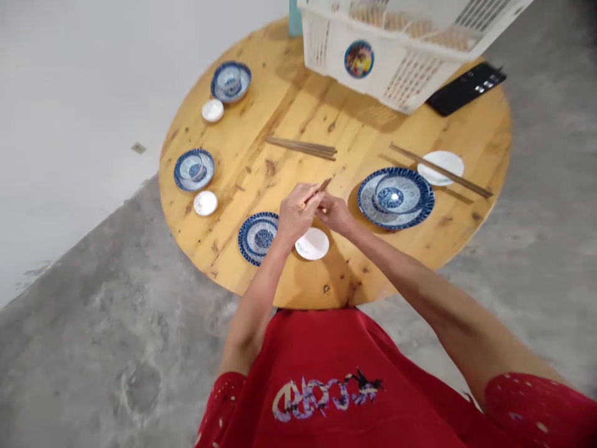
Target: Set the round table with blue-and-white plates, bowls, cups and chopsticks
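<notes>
My left hand (295, 211) is closed around wooden chopsticks (325, 184), whose ends stick out past the fingers. Pressed against it, my right hand (334, 213) is closed at the same chopsticks; its fingertips are partly hidden. Below the hands lies a small white saucer (312, 244). A blue-patterned plate with a bowl (258, 239) sits left of it, partly behind my left wrist. To the right stands another blue-patterned plate (422, 214) with a clear-looking bowl (395, 198) on it. Several loose chopsticks (303, 148) lie together beyond my hands.
Chopsticks (441, 170) rest across a white saucer (450, 163) at the right. Two more plates with bowls (194, 169) (231, 82) and saucers (205, 203) (212, 111) line the left of the round wooden table (261, 180). A white plastic basket (392, 62) and black phone-like object (466, 88) stand behind.
</notes>
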Tool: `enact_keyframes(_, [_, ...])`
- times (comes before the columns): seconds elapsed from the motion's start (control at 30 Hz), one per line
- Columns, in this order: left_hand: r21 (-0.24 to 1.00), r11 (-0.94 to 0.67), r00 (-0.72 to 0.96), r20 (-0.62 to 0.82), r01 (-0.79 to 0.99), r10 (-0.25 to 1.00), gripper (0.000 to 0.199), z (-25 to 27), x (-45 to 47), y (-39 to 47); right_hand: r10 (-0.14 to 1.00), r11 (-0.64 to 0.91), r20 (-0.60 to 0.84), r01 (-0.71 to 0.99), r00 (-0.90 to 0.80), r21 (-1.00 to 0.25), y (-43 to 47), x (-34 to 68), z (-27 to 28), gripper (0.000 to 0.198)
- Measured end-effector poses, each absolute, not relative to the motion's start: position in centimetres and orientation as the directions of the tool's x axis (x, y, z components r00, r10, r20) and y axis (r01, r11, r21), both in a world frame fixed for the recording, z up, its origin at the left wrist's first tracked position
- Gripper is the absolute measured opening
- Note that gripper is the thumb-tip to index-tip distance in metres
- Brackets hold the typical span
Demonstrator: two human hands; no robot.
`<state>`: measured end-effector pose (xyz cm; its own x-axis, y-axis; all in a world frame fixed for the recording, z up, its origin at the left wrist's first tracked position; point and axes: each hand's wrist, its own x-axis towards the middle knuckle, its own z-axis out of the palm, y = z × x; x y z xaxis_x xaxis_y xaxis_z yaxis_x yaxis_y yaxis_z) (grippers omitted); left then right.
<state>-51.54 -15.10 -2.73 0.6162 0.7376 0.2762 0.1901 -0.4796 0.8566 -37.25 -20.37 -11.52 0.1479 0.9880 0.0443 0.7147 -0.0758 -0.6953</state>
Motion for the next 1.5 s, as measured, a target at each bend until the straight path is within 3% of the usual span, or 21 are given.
enact_keyframes(0.17, [0.907,-0.402,0.577,0.265,0.121,0.772,0.040,1.0,-52.4,-15.5,0.970,0.031,0.183,0.662,0.162,-0.749,-22.7,-37.1,-7.9,0.020])
enact_keyframes(0.27, [0.939,-0.336,0.555,0.239,0.078,0.797,0.042,1.7,-52.8,-15.3,0.980,0.041,0.152,0.626,0.125,-0.778,-25.8,-37.6,-5.2,0.027])
enact_keyframes(0.33, [0.957,-0.273,0.596,0.162,0.100,0.787,0.041,0.8,-52.7,-15.1,0.993,-0.027,0.039,0.546,0.109,-0.838,-28.2,-38.6,-4.6,0.032])
enact_keyframes(0.43, [0.929,-0.210,0.649,-0.041,0.305,0.760,0.035,-1.8,-52.8,-15.5,0.962,-0.272,-0.247,0.308,0.117,-0.912,-31.8,-40.8,-6.0,0.034])
enact_keyframes(0.53, [0.802,-0.237,0.587,-0.167,0.548,0.792,0.024,-3.7,-54.4,-17.2,0.872,-0.485,-0.478,0.062,0.101,-0.872,-34.5,-43.3,-8.8,0.042])
enact_keyframes(0.63, [0.719,-0.250,0.529,-0.191,0.649,0.827,0.023,-4.5,-57.6,-20.1,0.816,-0.568,-0.571,-0.051,0.093,-0.821,-35.9,-45.5,-11.3,0.050])
enact_keyframes(0.87, [0.706,-0.041,0.540,-0.500,0.707,0.677,0.035,-8.3,-63.4,-27.9,0.774,-0.624,-0.627,-0.066,0.082,-0.779,-35.8,-47.3,-13.5,0.059])
enact_keyframes(0.97, [0.744,0.079,0.551,-0.558,0.664,0.620,0.035,-10.4,-63.8,-29.7,0.771,-0.626,-0.631,-0.073,0.091,-0.776,-35.4,-47.1,-13.9,0.056])
enact_keyframes(1.13, [0.737,0.401,0.541,-0.674,0.544,0.503,0.033,-12.0,-63.9,-30.3,0.728,-0.665,-0.672,-0.098,0.133,-0.740,-35.2,-46.6,-13.9,0.046])
enact_keyframes(1.27, [0.712,0.540,0.578,-0.693,0.449,0.432,0.030,-12.3,-64.0,-30.4,0.736,-0.658,-0.663,-0.085,0.138,-0.748,-34.9,-46.3,-13.5,0.044])
enact_keyframes(1.5, [0.721,0.571,0.623,-0.665,0.392,0.412,0.036,-12.1,-63.4,-30.9,0.710,-0.688,-0.696,-0.103,0.105,-0.718,-34.1,-46.2,-13.0,0.046])
